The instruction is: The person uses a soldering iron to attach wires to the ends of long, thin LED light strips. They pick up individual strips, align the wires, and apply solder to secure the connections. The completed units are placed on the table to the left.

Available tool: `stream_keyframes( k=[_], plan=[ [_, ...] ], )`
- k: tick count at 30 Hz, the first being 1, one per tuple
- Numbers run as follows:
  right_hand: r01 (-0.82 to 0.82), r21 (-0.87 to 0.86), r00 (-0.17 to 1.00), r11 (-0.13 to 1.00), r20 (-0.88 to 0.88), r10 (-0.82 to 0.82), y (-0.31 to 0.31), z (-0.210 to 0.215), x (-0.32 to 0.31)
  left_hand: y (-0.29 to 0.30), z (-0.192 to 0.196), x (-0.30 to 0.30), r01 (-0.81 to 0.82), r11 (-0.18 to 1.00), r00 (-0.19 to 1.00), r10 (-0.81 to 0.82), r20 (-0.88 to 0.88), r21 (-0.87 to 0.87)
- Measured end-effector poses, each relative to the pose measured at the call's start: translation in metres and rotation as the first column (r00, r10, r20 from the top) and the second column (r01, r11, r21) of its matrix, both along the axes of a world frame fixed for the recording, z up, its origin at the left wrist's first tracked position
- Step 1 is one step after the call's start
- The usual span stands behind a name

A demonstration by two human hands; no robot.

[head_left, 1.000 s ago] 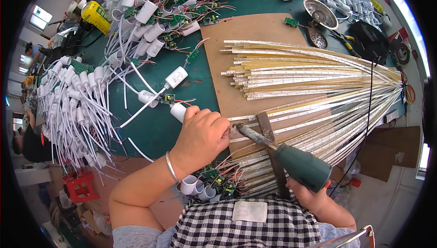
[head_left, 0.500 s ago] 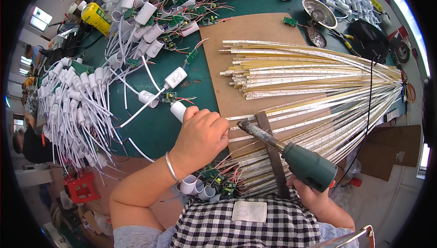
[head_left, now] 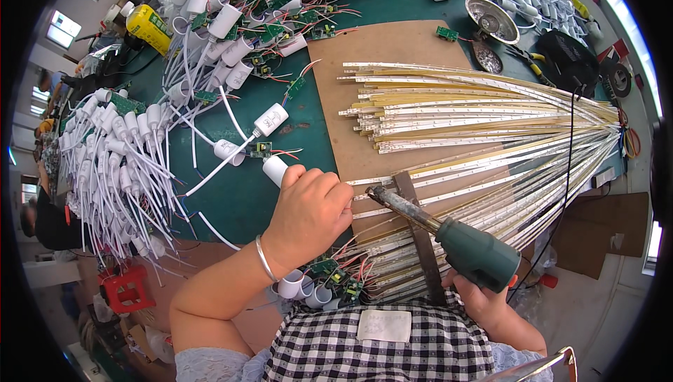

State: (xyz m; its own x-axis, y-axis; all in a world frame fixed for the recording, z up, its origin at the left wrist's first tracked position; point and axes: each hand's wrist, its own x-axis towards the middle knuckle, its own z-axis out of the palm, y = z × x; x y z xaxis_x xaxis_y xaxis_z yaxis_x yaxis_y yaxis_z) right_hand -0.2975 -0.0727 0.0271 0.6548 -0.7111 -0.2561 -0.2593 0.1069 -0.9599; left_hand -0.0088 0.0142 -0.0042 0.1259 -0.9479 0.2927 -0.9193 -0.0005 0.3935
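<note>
I'd hold my left hand (head_left: 315, 203) steady, fingers (head_left: 341, 194) pinched together on what I can't tell, while my right hand (head_left: 478, 303), gripping the iron (head_left: 478, 253), lightly aims its tip (head_left: 375, 194) near the strips (head_left: 463, 191).

The handle's (head_left: 482, 254) green, the apron (head_left: 319, 340) checked, the iron's tip (head_left: 376, 195) perhaps blackish.

A person keeps the left hand (head_left: 312, 203) at the ends of thin strips (head_left: 452, 191), while the right hand (head_left: 484, 301) grips a soldering iron (head_left: 477, 252).
The left fingertips are mostly hidden; just to their right is the iron's tip, and whether it touches a strip cannot be told. A dark bar (head_left: 423, 259) lies across the strips, right of these fingers. A white tube (head_left: 273, 169) is just beside their knuckles, on the upper left; a metal dish (head_left: 494, 17) stands well apart, to the upper right.
</note>
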Motion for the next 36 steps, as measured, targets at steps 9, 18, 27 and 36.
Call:
stream_keyframes(
  k=[9, 18, 27, 36],
  plan=[
    [-0.005, 0.002, 0.999, 1.0, 0.047, 0.005, -0.003, -0.001, -0.001, 0.005, 0.019, 0.016, 0.108, 0.989, 0.962, -0.078, -0.262, 0.104],
    [-0.151, -0.069, 0.986, 0.986, 0.062, 0.155, -0.006, -0.009, -0.01, 0.004, 0.001, 0.014, 0.093, 0.996, 0.981, -0.092, -0.17, -0.002],
    [-0.082, -0.011, 0.995, 0.997, -0.065, 0.081, -0.004, -0.006, -0.005, 0.003, -0.002, 0.005, 0.073, 0.997, 0.997, -0.072, 0.028, -0.02],
    [0.011, 0.043, 0.999, 0.999, -0.047, -0.009, -0.003, 0.0, -0.003, 0.002, 0.001, 0.005, 0.062, 0.998, 0.998, -0.062, 0.012, -0.021]
  ],
)
